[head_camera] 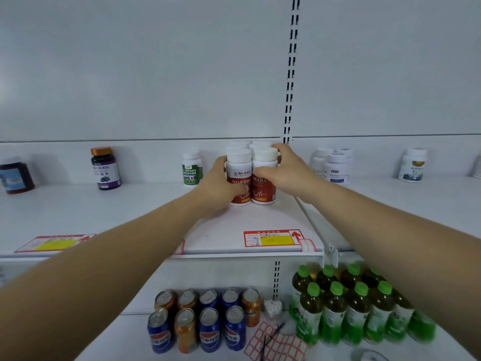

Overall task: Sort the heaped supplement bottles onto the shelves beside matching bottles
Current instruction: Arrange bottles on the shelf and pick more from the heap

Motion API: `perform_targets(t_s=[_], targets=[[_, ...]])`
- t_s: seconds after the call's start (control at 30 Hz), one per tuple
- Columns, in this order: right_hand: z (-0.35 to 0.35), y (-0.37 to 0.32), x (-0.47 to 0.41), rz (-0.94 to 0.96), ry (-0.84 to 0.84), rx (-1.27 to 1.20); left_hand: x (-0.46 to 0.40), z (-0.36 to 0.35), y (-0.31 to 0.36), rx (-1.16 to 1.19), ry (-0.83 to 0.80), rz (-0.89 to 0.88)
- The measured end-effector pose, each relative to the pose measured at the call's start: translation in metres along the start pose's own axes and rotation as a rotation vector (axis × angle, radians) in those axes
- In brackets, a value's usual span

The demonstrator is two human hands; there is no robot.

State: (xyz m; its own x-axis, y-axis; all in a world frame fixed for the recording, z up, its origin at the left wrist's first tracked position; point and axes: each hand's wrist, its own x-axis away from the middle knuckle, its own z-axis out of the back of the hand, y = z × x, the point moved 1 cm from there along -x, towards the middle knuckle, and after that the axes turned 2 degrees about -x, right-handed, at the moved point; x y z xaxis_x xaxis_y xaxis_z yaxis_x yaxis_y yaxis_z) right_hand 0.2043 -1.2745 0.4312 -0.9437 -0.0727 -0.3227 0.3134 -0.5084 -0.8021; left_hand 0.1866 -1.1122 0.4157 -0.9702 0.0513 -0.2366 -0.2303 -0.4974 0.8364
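Two white-capped bottles with red labels stand side by side at the front of a cluster of like bottles on the white shelf (223,230). My left hand (217,186) wraps the left red bottle (238,175) from its left side. My right hand (285,170) grips the right red bottle (264,188) from the right, thumb across its label. More white caps (240,145) of the same kind show behind them. Both front bottles rest upright on the shelf.
On the same shelf stand a green-label bottle (192,169), a purple bottle with a copper cap (105,168), a dark jar (16,175) at far left, white bottles (334,165) and another (413,165) to the right. Below are soda cans (208,321) and green tea bottles (356,306).
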Motion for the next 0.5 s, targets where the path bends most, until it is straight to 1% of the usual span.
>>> perform_targets(t_s=[0.07, 0.13, 0.2, 0.27, 0.37, 0.5], targets=[[0.005, -0.006, -0.003, 0.011, 0.007, 0.072, -0.002, 0.004, 0.0, -0.03, -0.02, 0.025], [0.014, -0.019, -0.008, 0.049, 0.019, 0.188, -0.003, 0.012, 0.001, -0.117, -0.042, 0.057], [0.02, -0.038, -0.015, 0.117, 0.009, 0.312, 0.001, 0.027, 0.002, -0.274, -0.054, 0.079], [0.017, -0.062, -0.019, 0.182, -0.039, 0.429, 0.009, 0.046, 0.002, -0.446, -0.062, 0.065], [-0.008, -0.1, -0.018, 0.242, -0.129, 0.512, 0.037, 0.081, -0.003, -0.64, -0.072, 0.055], [-0.082, -0.151, -0.006, 0.338, -0.225, 0.525, 0.091, 0.148, -0.029, -0.732, -0.053, 0.125]])
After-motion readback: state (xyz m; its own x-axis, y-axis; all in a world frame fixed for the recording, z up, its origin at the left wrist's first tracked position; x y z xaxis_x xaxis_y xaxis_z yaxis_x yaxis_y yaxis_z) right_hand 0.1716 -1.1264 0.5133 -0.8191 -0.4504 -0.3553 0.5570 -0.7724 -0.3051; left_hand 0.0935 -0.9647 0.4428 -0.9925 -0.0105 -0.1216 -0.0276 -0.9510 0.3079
